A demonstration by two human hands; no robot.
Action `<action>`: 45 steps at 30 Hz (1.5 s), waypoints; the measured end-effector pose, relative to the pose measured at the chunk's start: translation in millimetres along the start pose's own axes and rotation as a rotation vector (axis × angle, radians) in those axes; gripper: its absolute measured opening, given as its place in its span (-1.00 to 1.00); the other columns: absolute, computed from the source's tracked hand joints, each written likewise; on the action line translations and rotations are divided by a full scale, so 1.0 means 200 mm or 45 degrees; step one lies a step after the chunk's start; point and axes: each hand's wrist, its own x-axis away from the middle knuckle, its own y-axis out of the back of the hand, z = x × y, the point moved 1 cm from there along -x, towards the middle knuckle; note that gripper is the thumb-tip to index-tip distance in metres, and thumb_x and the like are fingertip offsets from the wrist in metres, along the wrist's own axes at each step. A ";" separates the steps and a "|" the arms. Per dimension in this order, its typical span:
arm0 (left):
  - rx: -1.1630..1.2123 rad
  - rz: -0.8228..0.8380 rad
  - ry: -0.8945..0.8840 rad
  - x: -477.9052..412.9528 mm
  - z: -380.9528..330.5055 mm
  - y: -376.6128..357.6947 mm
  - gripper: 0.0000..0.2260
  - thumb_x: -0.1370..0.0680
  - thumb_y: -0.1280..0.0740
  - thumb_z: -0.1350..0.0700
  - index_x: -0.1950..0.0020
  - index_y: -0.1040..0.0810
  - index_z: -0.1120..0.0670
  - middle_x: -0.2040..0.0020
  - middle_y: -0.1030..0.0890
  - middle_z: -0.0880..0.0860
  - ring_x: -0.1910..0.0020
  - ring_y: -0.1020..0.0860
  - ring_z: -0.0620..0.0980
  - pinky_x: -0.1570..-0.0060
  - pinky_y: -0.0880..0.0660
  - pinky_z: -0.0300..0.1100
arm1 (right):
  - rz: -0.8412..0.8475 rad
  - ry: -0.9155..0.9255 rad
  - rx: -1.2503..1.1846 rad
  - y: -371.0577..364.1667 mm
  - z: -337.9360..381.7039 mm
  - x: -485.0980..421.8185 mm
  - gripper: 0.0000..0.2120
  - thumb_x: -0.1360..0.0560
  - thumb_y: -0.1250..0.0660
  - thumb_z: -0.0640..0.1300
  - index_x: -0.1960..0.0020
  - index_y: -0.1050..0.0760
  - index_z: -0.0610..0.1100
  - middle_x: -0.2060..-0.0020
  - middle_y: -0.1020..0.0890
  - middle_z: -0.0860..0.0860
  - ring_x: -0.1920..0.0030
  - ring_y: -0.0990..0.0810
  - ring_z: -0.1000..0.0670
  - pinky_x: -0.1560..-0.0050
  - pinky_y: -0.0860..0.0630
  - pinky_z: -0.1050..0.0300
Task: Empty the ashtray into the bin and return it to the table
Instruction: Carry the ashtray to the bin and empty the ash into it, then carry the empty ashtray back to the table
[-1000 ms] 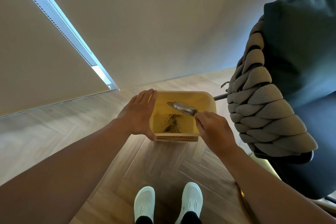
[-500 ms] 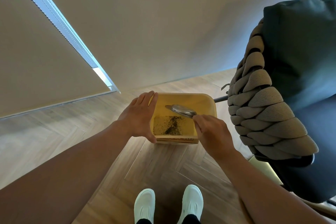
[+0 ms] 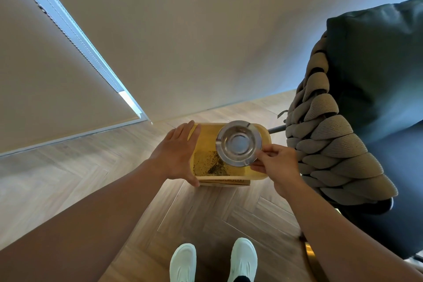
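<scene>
On the left is a pale blind [image 3: 45, 89], with a strip of window [image 3: 75, 36] beside it. Below is the wooden floor [image 3: 206, 217]. The left hand [image 3: 176, 155] is flat, its fingers held close together, and it presses on the left side of the yellow bin [image 3: 206, 137]. Dark ash [image 3: 212, 163] lies at the bottom of the bin. The round metal ashtray [image 3: 239, 143] is over the bin, facing up, and it looks clean inside. The right hand [image 3: 278, 165] is just to the right of the ashtray and pinches its near right edge between thumb and fingers. Two white shoes [image 3: 183, 263] stand at the bottom. On the far right is a chair with a thick woven back [image 3: 329, 144] and a dark cushion [image 3: 375, 64].
</scene>
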 end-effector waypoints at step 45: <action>0.716 -0.425 -0.126 0.91 -0.34 0.99 -0.12 -0.13 -0.63 -0.20 -0.36 -0.39 -0.01 -0.10 -0.50 -0.09 0.04 -0.42 -0.10 0.02 -0.46 -0.20 | 0.479 0.827 0.968 0.18 0.77 1.12 0.08 -0.19 -0.63 0.10 -0.51 -0.09 -0.07 -0.30 -0.50 -0.02 -0.27 -0.49 -0.02 -0.33 -0.47 -0.02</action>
